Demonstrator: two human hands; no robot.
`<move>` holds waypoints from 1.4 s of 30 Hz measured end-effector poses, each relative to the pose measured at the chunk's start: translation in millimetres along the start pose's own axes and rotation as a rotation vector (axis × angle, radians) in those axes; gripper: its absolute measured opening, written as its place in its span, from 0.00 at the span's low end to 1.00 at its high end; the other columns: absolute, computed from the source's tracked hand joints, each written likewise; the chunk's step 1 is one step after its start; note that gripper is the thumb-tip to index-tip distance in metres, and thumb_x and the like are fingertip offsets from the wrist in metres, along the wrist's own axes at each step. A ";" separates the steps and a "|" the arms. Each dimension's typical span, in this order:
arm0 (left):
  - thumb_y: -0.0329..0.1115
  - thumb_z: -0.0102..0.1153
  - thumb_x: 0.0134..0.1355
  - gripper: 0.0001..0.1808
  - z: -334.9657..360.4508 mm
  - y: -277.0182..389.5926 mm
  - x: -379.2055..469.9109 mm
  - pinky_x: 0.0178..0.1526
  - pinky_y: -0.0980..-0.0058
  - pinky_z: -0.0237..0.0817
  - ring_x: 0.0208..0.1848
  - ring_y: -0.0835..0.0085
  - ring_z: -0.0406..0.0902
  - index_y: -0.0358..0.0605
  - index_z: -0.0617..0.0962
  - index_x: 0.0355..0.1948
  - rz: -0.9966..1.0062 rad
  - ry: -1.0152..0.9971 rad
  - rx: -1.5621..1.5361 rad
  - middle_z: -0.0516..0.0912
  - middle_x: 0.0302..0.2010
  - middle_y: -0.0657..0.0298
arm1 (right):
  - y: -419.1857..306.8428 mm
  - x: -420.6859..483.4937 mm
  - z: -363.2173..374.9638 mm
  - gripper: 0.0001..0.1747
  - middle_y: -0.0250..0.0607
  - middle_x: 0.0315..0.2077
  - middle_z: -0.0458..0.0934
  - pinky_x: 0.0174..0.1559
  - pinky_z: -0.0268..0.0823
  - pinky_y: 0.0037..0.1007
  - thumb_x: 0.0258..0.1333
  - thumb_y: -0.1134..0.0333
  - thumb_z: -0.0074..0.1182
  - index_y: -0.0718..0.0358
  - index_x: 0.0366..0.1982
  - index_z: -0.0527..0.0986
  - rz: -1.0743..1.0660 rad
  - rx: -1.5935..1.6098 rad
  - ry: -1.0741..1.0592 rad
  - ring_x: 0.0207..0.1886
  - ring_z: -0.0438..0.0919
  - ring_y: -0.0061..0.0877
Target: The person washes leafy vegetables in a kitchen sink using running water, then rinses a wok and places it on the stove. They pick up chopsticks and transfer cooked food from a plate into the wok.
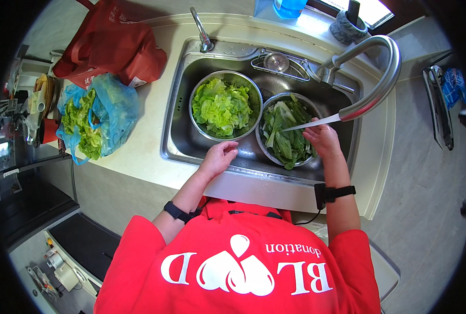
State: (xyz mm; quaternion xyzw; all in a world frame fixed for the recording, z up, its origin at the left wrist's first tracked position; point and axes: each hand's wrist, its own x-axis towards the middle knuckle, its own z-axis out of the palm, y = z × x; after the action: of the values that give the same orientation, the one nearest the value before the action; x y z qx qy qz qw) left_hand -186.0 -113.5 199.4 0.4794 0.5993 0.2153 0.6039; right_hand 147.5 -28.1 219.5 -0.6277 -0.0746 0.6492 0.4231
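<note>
A steel bowl of dark leafy greens (286,137) stands in the right part of the sink. Water (315,122) runs onto the leaves from a gooseneck faucet (392,74). At the bowl's right rim is my right hand (324,139), fingers apart beside the stream; whether they touch the leaves is unclear. My left hand (219,159) hovers over the sink's front edge, loosely curled with nothing in it. Just beyond it, a second steel bowl (195,121) holds torn light-green lettuce (222,106). The two bowls sit side by side, their rims close together.
Left of the steel sink (176,146), a blue plastic bag (119,114) of lettuce and a red tote bag (119,51) stand on the counter. A small spout (202,29), a wire rack (301,70) and a stone mortar (346,29) are along the back.
</note>
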 end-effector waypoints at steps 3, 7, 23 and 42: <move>0.33 0.57 0.64 0.19 0.8 -0.1 1.2 0.46 0.77 0.71 0.40 0.77 0.79 0.36 0.76 0.54 -0.009 -0.002 -0.001 0.83 0.42 0.61 | -3.2 4.0 -5.7 0.20 0.52 0.50 0.72 0.56 0.69 0.45 0.68 0.63 0.42 0.68 0.55 0.67 -0.013 -0.022 0.010 0.54 0.73 0.44; 0.33 0.57 0.64 0.19 2.4 0.9 2.9 0.46 0.77 0.71 0.40 0.77 0.80 0.36 0.76 0.54 -0.012 0.001 0.014 0.83 0.42 0.61 | -6.2 10.7 -12.8 0.20 0.51 0.48 0.73 0.55 0.70 0.43 0.69 0.63 0.41 0.68 0.55 0.67 -0.027 -0.022 0.015 0.53 0.74 0.42; 0.34 0.59 0.61 0.18 8.0 -0.6 11.2 0.46 0.76 0.71 0.38 0.75 0.80 0.38 0.78 0.51 -0.029 0.011 -0.010 0.84 0.39 0.59 | 26.7 27.5 23.9 0.12 0.51 0.44 0.71 0.54 0.73 0.45 0.63 0.73 0.46 0.72 0.46 0.65 0.111 0.229 -0.137 0.46 0.75 0.46; 0.34 0.58 0.63 0.19 8.0 2.0 11.8 0.47 0.77 0.71 0.40 0.76 0.79 0.37 0.77 0.53 -0.025 -0.002 0.031 0.83 0.41 0.60 | -7.8 22.1 -3.0 0.16 0.47 0.40 0.79 0.42 0.77 0.35 0.63 0.63 0.52 0.67 0.46 0.72 0.063 0.046 -0.179 0.43 0.80 0.36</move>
State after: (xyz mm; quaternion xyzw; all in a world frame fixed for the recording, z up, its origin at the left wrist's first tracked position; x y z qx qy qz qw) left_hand -175.7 -105.3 193.6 0.4814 0.6079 0.1981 0.5996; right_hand 156.9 -10.3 207.1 -0.5593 -0.0774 0.7171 0.4086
